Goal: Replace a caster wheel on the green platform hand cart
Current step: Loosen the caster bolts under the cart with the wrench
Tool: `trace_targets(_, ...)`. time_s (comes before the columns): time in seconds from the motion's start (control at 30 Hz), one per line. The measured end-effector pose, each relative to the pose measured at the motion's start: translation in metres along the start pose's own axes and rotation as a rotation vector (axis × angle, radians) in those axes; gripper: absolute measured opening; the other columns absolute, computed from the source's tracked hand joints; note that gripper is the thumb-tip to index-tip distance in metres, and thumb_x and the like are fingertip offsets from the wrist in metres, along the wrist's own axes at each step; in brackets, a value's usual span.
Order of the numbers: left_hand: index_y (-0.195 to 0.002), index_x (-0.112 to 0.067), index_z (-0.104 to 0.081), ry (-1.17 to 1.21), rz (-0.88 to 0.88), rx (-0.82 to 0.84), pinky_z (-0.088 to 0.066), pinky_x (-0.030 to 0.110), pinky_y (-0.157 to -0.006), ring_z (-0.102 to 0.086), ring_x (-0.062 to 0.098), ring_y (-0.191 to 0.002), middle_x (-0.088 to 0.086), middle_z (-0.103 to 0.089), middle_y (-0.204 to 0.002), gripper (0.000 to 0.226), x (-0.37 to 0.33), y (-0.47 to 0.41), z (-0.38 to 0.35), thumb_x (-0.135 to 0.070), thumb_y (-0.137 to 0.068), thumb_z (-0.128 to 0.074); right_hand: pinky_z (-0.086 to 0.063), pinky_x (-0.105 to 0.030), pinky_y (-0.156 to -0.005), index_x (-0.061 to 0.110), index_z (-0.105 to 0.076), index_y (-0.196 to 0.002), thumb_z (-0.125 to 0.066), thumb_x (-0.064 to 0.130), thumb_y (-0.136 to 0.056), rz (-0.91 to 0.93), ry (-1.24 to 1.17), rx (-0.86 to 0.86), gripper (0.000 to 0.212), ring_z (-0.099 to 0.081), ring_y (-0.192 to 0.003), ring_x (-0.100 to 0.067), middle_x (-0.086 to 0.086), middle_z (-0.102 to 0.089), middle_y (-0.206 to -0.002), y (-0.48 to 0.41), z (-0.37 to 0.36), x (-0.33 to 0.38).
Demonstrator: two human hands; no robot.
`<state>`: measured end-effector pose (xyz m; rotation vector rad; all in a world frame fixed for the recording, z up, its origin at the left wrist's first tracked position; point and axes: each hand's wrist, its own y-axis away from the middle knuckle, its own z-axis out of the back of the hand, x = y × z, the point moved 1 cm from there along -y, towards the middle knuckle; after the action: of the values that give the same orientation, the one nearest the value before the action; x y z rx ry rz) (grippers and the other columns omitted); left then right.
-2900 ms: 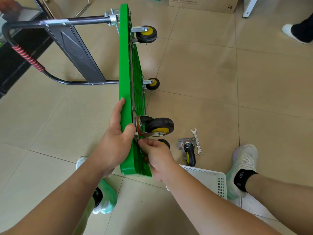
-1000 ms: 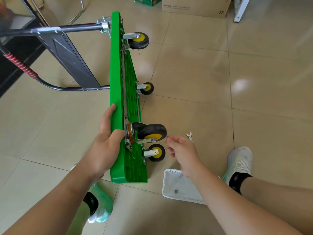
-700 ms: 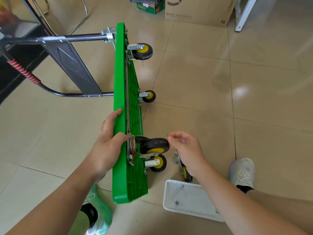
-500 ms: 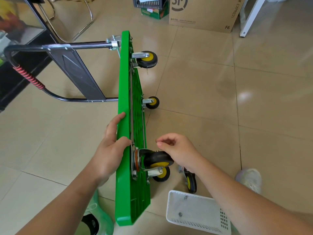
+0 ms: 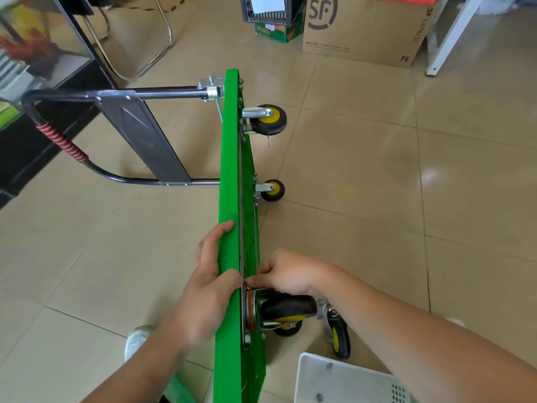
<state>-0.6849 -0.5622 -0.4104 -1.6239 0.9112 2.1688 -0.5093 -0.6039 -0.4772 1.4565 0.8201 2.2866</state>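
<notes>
The green cart (image 5: 229,175) stands on its side on the floor (image 5: 363,184), my left grip (image 5: 209,286) wrapped over its upper edge. My right grip (image 5: 287,274) pinches the mounting plate of the fitted caster wheel (image 5: 287,308) at its top. A loose caster (image 5: 338,335) lies just beside.

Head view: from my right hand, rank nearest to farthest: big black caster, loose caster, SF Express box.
1. Big black caster, on the cart, right by the right hand.
2. Loose caster, on the floor at right.
3. SF Express box, far end of the floor.
</notes>
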Motion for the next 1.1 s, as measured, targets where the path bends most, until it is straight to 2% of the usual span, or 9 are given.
trace_targets(0.1,-0.13,-0.064,-0.039,-0.009,0.002,0.002,-0.044,0.047,-0.11,-0.05,0.009,-0.129,-0.012,-0.04,-0.146,0.077,-0.0015,0.0006,-0.0012,-0.017,-0.07,-0.05,-0.042,-0.033,-0.072,0.011,-0.077,-0.09,-0.073,0.055,-0.081,-0.007,-0.053,-0.011,0.045,-0.056,-0.073,-0.017,-0.015,-0.073,-0.088,-0.0026,0.0001,-0.0036)
trace_targets(0.23,-0.132,-0.063,-0.039,-0.001,0.005,0.002,-0.045,0.05,-0.108,-0.051,0.014,-0.129,-0.01,-0.041,-0.147,0.077,-0.0009,0.0003,-0.0016,-0.018,-0.07,-0.05,-0.041,-0.029,-0.067,0.01,-0.079,-0.091,-0.079,0.044,-0.082,-0.021,-0.171,-0.055,0.036,-0.055,-0.07,-0.014,-0.008,-0.07,-0.078,-0.0004,-0.0026,-0.0051)
trace_targets(0.37,-0.132,-0.062,-0.039,-0.003,0.001,0.0,-0.044,0.051,-0.109,-0.05,0.015,-0.13,-0.009,-0.04,-0.148,0.077,-0.0012,0.0001,-0.0016,-0.018,-0.07,-0.05,-0.044,-0.03,-0.069,0.008,-0.079,-0.092,-0.08,0.042,-0.082,-0.012,-0.222,-0.054,0.035,-0.058,-0.072,-0.014,-0.016,-0.075,-0.089,0.0006,-0.0056,-0.0058)
trace_targets(0.47,-0.131,-0.063,-0.039,-0.018,-0.004,0.0,-0.042,0.051,-0.111,-0.048,0.014,-0.132,-0.009,-0.04,-0.147,0.077,-0.0018,0.0005,-0.0018,-0.018,-0.07,-0.05,-0.044,-0.027,-0.066,0.008,-0.078,-0.095,-0.077,0.043,-0.084,-0.049,-0.199,-0.016,0.036,-0.058,-0.072,-0.013,-0.014,-0.073,-0.085,0.0001,0.0001,-0.0034)
trace_targets(0.6,-0.131,-0.063,-0.039,-0.028,-0.002,0.001,-0.041,0.05,-0.112,-0.048,0.012,-0.132,-0.009,-0.04,-0.147,0.077,-0.002,0.0007,-0.0009,-0.017,-0.07,-0.05,-0.054,-0.039,-0.083,0.01,-0.077,-0.096,-0.074,0.051,-0.08,-0.052,-0.175,0.053,0.045,-0.063,-0.078,-0.018,-0.017,-0.074,-0.1,-0.0011,0.0,-0.0022)
trace_targets(0.73,-0.131,-0.063,-0.038,-0.033,-0.002,-0.002,-0.041,0.048,-0.111,-0.047,0.009,-0.131,-0.012,-0.039,-0.146,0.076,-0.0039,0.0012,-0.0023,-0.018,-0.07,-0.049,-0.052,-0.037,-0.076,0.006,-0.076,-0.096,-0.076,0.063,-0.057,-0.046,-0.212,0.042,0.069,-0.063,-0.075,-0.019,-0.014,-0.073,-0.09,-0.0038,-0.0031,-0.006)
trace_targets(0.9,-0.131,-0.062,-0.038,-0.026,0.007,-0.019,-0.041,0.045,-0.112,-0.046,-0.001,-0.125,-0.016,-0.038,-0.142,0.074,-0.0079,0.003,-0.0023,-0.019,-0.071,-0.047,-0.043,-0.033,-0.07,0.005,-0.076,-0.09,-0.077,0.055,-0.073,0.016,-0.152,0.007,0.052,-0.055,-0.07,-0.017,-0.01,-0.065,-0.076,-0.0065,-0.0049,-0.0061)
trace_targets(1.0,-0.133,-0.059,-0.037,-0.036,0.013,-0.017,-0.04,0.044,-0.112,-0.045,-0.003,-0.125,-0.017,-0.038,-0.142,0.074,-0.008,0.0033,-0.0025,-0.02,-0.071,-0.047,-0.044,-0.033,-0.073,0.008,-0.078,-0.089,-0.078,0.054,-0.071,0.034,-0.15,-0.017,0.049,-0.057,-0.073,-0.016,-0.02,-0.071,-0.085,-0.005,-0.0047,-0.0034)
trace_targets(1.1,-0.132,-0.061,-0.037,-0.042,0.02,-0.005,-0.042,0.046,-0.111,-0.047,0.004,-0.127,-0.016,-0.038,-0.142,0.075,-0.0093,0.0039,-0.0034,-0.02,-0.071,-0.048,-0.05,-0.031,-0.078,0.012,-0.08,-0.09,-0.08,0.039,-0.081,0.026,-0.141,-0.011,0.029,-0.062,-0.079,-0.012,-0.012,-0.075,-0.092,0.0012,0.0026,0.0006)
